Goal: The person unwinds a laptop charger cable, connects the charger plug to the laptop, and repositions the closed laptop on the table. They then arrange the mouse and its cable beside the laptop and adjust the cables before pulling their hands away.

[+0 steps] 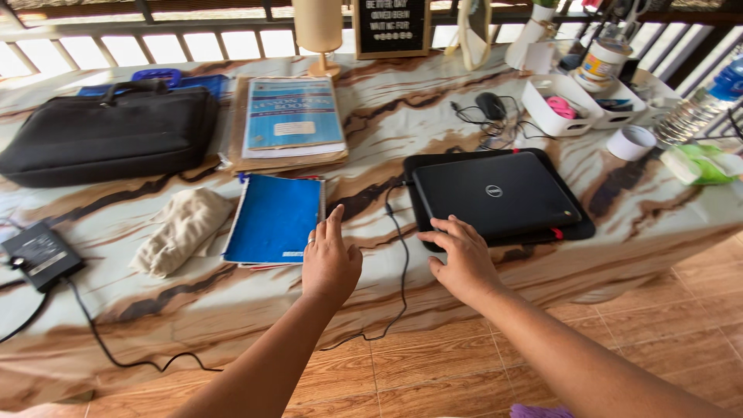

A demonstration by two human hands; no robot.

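While you lean over the table, your left hand lies flat, fingers together and holding nothing, beside the blue notebook. Your right hand spreads open, fingertips touching the closed black laptop's near-left corner. Its cable runs between your hands; the plug is hard to see.

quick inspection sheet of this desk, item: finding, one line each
surface: table under a brown-streaked cloth
job's things: closed black laptop on a dark pad; blue notebook
clutter: black bag, beige cloth, booklet, white bins, water bottle
grippers: left hand flat beside the notebook; right hand at the laptop's front edge
cables: black cable between the hands; power brick
surroundings: wood floor, railing
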